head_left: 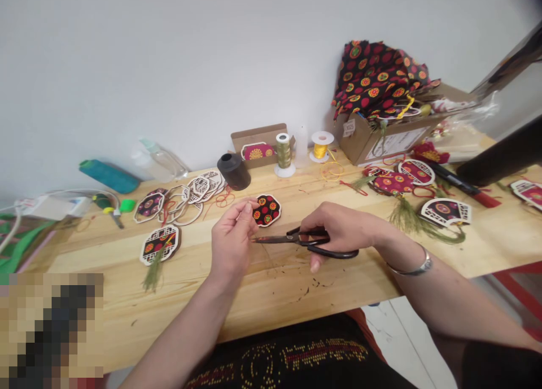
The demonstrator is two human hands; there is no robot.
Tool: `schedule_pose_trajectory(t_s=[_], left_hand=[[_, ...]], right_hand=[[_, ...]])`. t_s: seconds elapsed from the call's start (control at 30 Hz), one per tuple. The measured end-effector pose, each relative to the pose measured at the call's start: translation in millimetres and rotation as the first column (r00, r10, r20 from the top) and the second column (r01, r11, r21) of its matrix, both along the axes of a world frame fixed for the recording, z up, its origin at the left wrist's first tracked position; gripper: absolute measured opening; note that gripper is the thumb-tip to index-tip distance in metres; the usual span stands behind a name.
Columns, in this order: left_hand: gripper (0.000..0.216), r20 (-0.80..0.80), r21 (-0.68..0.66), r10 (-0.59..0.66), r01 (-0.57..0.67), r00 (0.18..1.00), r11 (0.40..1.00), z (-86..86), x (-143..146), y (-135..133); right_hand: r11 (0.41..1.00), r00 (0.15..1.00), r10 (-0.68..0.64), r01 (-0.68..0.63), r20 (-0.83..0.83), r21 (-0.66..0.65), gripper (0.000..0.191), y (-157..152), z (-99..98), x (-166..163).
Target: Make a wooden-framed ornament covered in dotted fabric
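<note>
My left hand (234,236) pinches the left edge of a small scalloped ornament (267,210), which has a pale rim and black fabric with red and orange flowers. Black-handled scissors (311,241) are in my right hand (339,231), with fingers around the handles. Their blades point left and look nearly closed, the tips close to my left palm, just below the ornament. Whether the blades touch anything there I cannot tell. Small dark scraps (307,290) lie on the wooden table (190,304) beneath the scissors.
At left lie wooden lattice frames (205,186), a tasselled ornament (160,245) and a screwdriver (108,207). Along the back stand a black bottle (234,172), a green thread spool (284,154) and a yellow spool (321,147). A cardboard box (389,138) and finished-looking ornaments (392,181) occupy the right.
</note>
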State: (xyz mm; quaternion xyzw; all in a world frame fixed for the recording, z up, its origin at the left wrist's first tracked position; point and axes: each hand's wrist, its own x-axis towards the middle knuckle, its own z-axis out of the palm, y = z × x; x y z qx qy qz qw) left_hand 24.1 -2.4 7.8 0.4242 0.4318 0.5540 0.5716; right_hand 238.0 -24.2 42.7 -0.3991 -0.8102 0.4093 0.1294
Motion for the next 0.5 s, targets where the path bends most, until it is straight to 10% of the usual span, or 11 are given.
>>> schedule_pose_trajectory(t_s=[0.33, 0.5], left_hand=[[0.018, -0.056, 0.033, -0.195, 0.197, 0.979, 0.980, 0.2, -0.7, -6.1], [0.017, 0.053, 0.032, -0.080, 0.078, 0.995, 0.996, 0.0, -0.3, -1.9]], right_hand=[[0.982, 0.985, 0.101, -0.122, -0.143, -0.147, 0.047, -0.3, 6.5, 5.5], [0.911, 0.878, -0.395, 0.337, 0.272, 0.236, 0.045, 6.7, 5.5, 21.9]])
